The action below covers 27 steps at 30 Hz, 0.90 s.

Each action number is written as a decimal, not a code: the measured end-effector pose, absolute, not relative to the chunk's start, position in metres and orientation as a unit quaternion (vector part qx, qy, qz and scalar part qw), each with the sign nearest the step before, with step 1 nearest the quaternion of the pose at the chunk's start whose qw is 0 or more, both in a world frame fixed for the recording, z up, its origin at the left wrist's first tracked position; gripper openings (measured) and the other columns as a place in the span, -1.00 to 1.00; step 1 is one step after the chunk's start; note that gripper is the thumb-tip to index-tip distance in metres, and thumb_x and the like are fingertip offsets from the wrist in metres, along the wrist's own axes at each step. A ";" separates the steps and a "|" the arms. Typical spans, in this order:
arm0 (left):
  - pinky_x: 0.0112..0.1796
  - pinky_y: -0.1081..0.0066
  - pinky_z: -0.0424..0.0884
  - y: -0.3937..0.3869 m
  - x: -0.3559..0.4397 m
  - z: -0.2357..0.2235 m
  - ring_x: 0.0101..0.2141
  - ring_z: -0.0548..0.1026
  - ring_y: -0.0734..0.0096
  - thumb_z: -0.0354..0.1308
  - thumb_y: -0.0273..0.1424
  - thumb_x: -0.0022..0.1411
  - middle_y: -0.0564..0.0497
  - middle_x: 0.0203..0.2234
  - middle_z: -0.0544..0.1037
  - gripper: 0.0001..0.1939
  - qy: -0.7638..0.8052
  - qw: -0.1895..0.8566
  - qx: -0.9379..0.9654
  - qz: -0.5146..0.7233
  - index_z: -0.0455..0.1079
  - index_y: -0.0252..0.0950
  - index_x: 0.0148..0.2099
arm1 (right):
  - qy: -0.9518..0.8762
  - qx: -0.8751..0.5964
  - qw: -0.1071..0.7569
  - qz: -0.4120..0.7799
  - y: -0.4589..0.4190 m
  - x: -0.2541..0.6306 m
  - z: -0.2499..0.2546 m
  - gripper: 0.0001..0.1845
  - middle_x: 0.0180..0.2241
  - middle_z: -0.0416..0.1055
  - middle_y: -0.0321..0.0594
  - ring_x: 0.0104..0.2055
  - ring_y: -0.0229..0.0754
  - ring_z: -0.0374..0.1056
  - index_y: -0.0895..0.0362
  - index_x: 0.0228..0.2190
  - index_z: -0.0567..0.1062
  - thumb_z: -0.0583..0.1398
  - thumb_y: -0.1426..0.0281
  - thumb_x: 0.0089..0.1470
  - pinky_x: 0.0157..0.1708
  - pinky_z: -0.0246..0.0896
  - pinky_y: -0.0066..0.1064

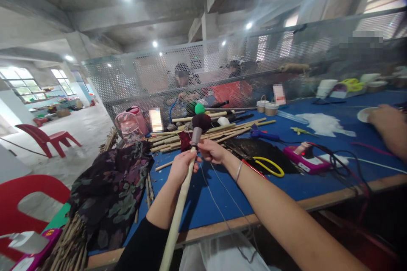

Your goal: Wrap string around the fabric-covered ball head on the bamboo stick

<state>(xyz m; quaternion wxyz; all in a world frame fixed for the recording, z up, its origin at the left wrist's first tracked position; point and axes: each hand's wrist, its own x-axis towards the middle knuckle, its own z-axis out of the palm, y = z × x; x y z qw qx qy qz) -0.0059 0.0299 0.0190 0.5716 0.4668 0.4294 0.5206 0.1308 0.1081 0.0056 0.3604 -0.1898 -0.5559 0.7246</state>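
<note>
A long pale wooden stick point(179, 207) slants up from the bottom of the view, and my left hand point(183, 170) is closed around its upper part. At its top end sits a grey-brown cylinder point(196, 136), with a dark rounded head point(201, 122) beyond it. My right hand point(212, 151) is pinched closed beside the base of the cylinder, with a thin grey cord point(219, 211) at its fingers. Strands of the cord hang down past the table edge. My fingers partly hide the joint between stick and cylinder.
Bamboo sticks point(165, 139) lie behind my hands on the blue table point(219, 190). Yellow-handled scissors point(270, 167), a blue glue gun point(265, 134) and a purple power strip point(307, 161) are right. Dark floral cloth point(111, 194) drapes left. Another person's hand point(389, 125) reaches in.
</note>
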 end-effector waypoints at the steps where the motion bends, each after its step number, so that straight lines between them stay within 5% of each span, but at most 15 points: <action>1: -0.68 0.57 0.23 0.029 -0.005 0.019 -0.71 0.30 0.59 0.13 -0.22 -0.02 -0.01 -0.62 0.44 -0.70 0.420 0.591 0.459 0.513 0.36 -0.41 -0.40 | -0.548 -0.183 0.350 0.738 0.108 0.132 0.005 -0.61 -0.79 -0.06 -0.58 -0.79 -0.49 -0.31 0.15 -0.40 0.29 0.28 0.20 -0.22 -0.82 -0.45 -0.60; 5: -0.69 0.53 0.25 0.025 0.004 0.014 -0.71 0.33 0.54 0.00 -0.21 0.08 -0.06 -0.56 0.47 -0.67 0.447 0.613 0.434 0.485 0.33 -0.40 -0.28 | -0.548 -0.217 0.366 0.721 0.105 0.132 0.005 -0.64 -0.78 0.05 -0.54 -0.82 -0.51 -0.26 0.15 -0.48 0.25 0.28 0.22 -0.21 -0.84 -0.45 -0.59; 11: -0.77 0.60 0.17 0.023 0.014 0.008 -0.76 0.27 0.61 0.13 -0.30 0.03 0.13 -0.61 0.37 -0.60 0.549 0.393 0.514 0.530 0.24 -0.32 -0.07 | -0.571 -0.254 0.383 0.680 0.103 0.123 0.002 -0.67 -0.78 0.05 -0.53 -0.81 -0.49 -0.21 0.17 -0.48 0.27 0.25 0.22 -0.16 -0.84 -0.35 -0.59; 27: -0.79 0.63 0.13 0.028 -0.002 0.014 -0.77 0.26 0.62 0.15 -0.29 0.01 0.17 -0.67 0.32 -0.60 0.548 0.386 0.472 0.572 0.27 -0.33 -0.08 | -0.572 -0.293 0.413 0.645 0.099 0.121 0.004 -0.71 -0.83 -0.01 -0.55 -0.81 -0.49 -0.20 0.16 -0.58 0.28 0.27 0.27 -0.24 -0.83 -0.38 -0.59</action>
